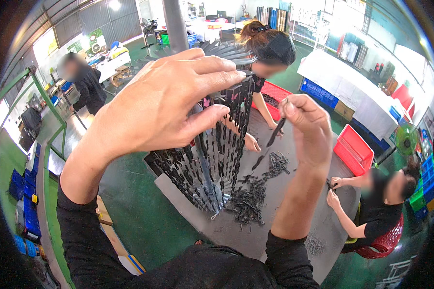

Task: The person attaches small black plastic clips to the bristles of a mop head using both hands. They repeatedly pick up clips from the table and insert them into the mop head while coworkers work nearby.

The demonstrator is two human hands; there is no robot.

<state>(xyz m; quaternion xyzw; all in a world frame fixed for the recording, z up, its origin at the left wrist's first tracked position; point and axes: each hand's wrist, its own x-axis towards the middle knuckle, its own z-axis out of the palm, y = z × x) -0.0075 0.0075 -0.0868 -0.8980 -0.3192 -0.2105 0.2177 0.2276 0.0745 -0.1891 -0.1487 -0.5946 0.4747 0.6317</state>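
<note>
My left hand (164, 101) is raised at the rim of a round metal rack (225, 50), its thumb and fingers apart. Its index fingertip meets the top of a black strand on the rim; whether it presses on it is hard to tell. Many black strands of small linked pieces (222, 159) hang from this rack around a central pole. To the right, my right hand (307, 118) pinches the upper end of a thin black strand (274, 138), which dangles at a slant over the table. Below lies a heap of small black pieces (248, 200).
The grey table (294, 180) carries more loose black pieces. A co-worker (270, 50) reaches in across it; another, seated at the right (383, 202), handles a small dark piece. Red baskets (354, 150) stand at the table's far and right sides. A person (84, 89) stands far left.
</note>
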